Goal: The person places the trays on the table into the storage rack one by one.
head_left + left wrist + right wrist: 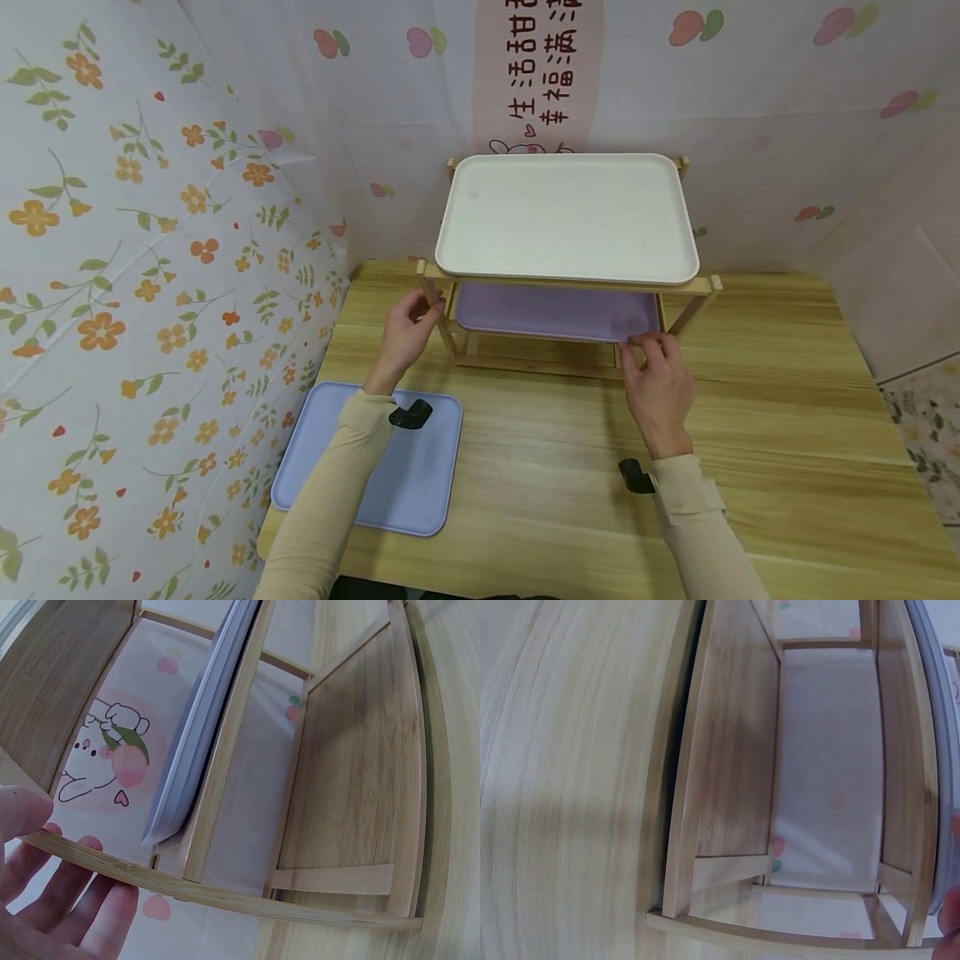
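Observation:
A wooden rack (540, 364) stands on the table with a white tray (566, 218) on its top level. Below that, a purple tray (543, 312) lies on the middle level. My left hand (408, 332) holds the rack's front left post (225, 894), thumb on one side and fingertips curled over the other. At the front right corner of the purple tray, my right hand (662, 385) pinches the rim between thumb and fingers. Only some fingertips (951, 911) of that hand show in the right wrist view, beside the tray's edge.
A blue tray (408, 479) lies flat at the left of the wooden table (540, 467), partly under my left forearm. Patterned cloth (187, 250) hangs along the left side and behind the rack. The rack's bottom shelf (345, 772) sits just above the tabletop.

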`<state>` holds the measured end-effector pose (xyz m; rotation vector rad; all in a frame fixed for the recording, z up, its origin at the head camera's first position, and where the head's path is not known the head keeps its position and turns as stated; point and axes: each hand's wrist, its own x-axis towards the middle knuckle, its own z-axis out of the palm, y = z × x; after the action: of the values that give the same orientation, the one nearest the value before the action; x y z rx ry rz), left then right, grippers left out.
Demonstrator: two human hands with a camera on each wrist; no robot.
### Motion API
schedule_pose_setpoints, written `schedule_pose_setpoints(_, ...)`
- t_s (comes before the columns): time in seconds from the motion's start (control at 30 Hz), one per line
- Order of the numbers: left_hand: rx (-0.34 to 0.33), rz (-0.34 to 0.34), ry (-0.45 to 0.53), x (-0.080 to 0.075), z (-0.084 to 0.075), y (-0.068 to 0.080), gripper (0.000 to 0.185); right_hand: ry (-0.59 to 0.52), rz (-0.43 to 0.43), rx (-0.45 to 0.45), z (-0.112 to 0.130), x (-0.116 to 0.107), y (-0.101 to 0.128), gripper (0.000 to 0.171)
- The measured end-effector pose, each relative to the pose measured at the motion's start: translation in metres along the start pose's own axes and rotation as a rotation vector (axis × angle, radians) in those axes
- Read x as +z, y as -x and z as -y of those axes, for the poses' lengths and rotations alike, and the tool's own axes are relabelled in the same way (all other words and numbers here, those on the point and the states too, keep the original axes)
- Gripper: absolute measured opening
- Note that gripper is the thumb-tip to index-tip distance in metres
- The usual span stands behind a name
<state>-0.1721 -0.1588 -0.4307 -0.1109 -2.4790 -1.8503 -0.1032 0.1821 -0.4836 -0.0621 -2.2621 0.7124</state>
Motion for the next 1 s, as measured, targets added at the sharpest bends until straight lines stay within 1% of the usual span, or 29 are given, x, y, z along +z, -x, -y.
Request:
schedule_pose_setpoints(0.3,0.009,0.006,0.010,0.000,0.000,0.001,0.028,0.021,0.003,0.019,0.000,0.001,-0.002,0.014)
schedule_pose_setpoints(0.4,0.011,0.009,0.010,0.000,0.000,0.001,0.029,0.006,-0.010,0.025,0.000,0.002,-0.003,0.012)
schedule_pose_setpoints(0.53,0.016,0.013,0.004,0.000,0.001,0.001,0.032,-0.011,0.000,0.021,-0.002,0.002,-0.003,0.009)
schedule_pose_setpoints(0.67,0.011,0.011,-0.013,0.000,0.001,0.000,0.033,-0.022,0.027,-0.006,-0.003,0.000,-0.002,0.009)
schedule_pose_setpoints(0.73,0.010,0.011,-0.020,0.000,0.000,0.001,0.033,-0.040,0.020,-0.031,-0.003,-0.001,0.000,0.009)
schedule_pose_setpoints(0.83,0.010,0.016,-0.021,0.000,-0.006,0.002,0.031,-0.085,-0.009,-0.069,-0.002,-0.001,0.004,0.009)
schedule_pose_setpoints(0.93,0.017,0.024,-0.028,0.000,-0.019,0.007,0.030,-0.155,-0.029,-0.079,0.000,0.001,0.008,0.007)
schedule_pose_setpoints(1.0,0.024,0.026,-0.043,-0.001,-0.028,0.010,0.029,-0.214,0.013,-0.066,0.001,0.002,0.012,0.007)
